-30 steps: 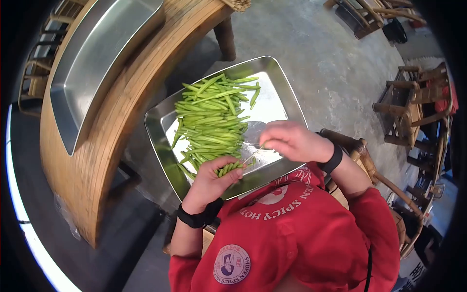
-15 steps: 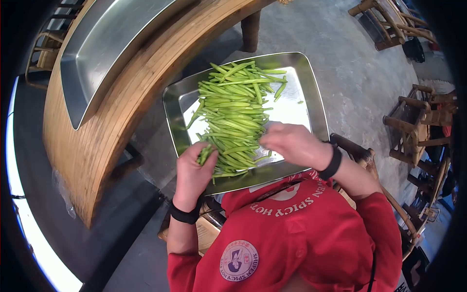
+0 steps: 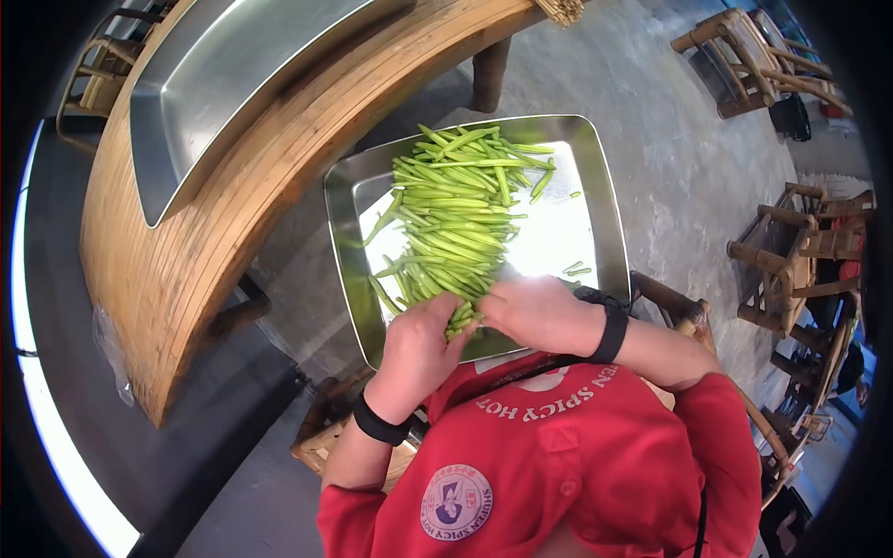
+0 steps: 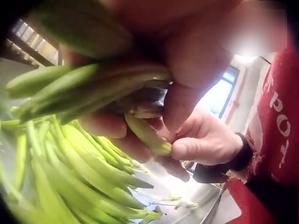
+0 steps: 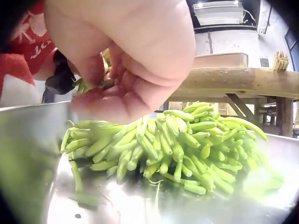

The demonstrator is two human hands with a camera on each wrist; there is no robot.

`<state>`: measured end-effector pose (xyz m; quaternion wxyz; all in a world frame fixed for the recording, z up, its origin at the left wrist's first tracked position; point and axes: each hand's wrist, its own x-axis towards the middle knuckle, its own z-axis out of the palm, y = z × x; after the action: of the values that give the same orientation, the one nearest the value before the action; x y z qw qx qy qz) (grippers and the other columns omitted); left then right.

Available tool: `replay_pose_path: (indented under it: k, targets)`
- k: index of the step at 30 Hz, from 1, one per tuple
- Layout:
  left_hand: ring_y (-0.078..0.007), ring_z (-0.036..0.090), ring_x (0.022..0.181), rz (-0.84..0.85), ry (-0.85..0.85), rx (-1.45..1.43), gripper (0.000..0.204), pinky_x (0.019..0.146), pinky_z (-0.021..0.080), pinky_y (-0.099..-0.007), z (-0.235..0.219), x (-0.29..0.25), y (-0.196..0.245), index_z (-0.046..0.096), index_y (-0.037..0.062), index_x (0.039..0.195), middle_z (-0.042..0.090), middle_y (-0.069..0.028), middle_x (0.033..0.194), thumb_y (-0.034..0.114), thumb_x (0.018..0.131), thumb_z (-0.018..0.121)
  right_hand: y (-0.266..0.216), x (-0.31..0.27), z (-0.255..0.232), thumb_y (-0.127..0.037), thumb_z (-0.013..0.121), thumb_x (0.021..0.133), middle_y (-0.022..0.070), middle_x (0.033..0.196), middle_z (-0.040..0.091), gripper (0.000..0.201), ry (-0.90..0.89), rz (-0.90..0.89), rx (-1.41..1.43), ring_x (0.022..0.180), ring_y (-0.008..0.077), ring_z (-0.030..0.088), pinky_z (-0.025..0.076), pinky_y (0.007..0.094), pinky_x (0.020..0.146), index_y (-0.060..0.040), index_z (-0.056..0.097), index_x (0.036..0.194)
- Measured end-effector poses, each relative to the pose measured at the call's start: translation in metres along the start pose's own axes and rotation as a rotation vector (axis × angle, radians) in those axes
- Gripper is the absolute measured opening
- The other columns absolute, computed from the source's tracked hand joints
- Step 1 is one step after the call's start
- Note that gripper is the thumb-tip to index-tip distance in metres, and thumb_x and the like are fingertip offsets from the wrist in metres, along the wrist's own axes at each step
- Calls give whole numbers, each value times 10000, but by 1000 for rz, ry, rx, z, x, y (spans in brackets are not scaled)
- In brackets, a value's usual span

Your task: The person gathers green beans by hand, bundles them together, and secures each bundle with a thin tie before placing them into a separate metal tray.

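Lying inside the curled fingers of the left hand (image 3: pixel 419 339), a small bunch of green beans (image 3: pixel 460 319) is held above the side of the metal tray (image 3: pixel 610 214) that is nearest to the person's body. These fingers are clamped around the bunch, and the bean ends stick out between them. The right hand (image 3: pixel 544 314) is just beside, above the same side of the tray. Its thumb and fingers are bent and close together, and they pinch the end of one bean (image 4: pixel 148 136) which comes out from the bunch; how firmly they press, I cannot tell.

Inside the tray, beyond the hands, there is a large pile of beans (image 3: pixel 456 209), most of them lying crosswise. Some small cut pieces (image 3: pixel 579 271) lie on the tray's bottom, to the right of the pile. To the left of the tray stands a curved wooden table (image 3: pixel 121 223), with a metal pan (image 3: pixel 233 79) on it. To the right of the tray, well apart, is a bamboo chair (image 3: pixel 779 251).
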<state>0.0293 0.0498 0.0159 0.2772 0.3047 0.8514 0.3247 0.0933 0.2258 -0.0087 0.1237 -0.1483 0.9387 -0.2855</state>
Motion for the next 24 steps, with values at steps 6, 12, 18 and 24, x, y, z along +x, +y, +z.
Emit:
replay_pose_path:
  k: [6, 12, 18, 24]
  targets:
    - [-371, 592, 685, -69, -49, -176, 201, 583, 468, -409, -2, -10, -6, 584, 9, 891, 598, -196, 735, 128, 759, 678, 9, -14, -13, -137, 541, 776, 86, 755, 564, 78, -30, -67, 221, 741, 290, 602, 484, 388, 611, -60, 549, 779]
    - [-266, 581, 624, -62, -131, -202, 203, 584, 462, -313, -2, -7, 0, 602, -16, 939, 589, -182, 711, 111, 795, 668, 3, -13, -16, -108, 524, 779, 100, 765, 540, 109, -80, -155, 132, 725, 292, 597, 486, 379, 619, -39, 524, 864]
    - [-134, 599, 662, -105, -7, -325, 178, 615, 481, -270, 21, -1, 2, 601, -19, 959, 625, -98, 727, 93, 829, 648, 7, -11, -9, -92, 536, 789, 106, 778, 551, 121, 140, -107, 155, 712, 288, 592, 487, 373, 592, -30, 528, 892]
    - [-68, 583, 698, -290, 102, -992, 140, 664, 500, -210, 34, 12, 16, 573, -14, 996, 627, -25, 791, 74, 887, 577, 7, -2, -8, -37, 582, 778, 120, 774, 555, 150, 502, -106, 182, 688, 297, 575, 478, 373, 576, -1, 567, 923]
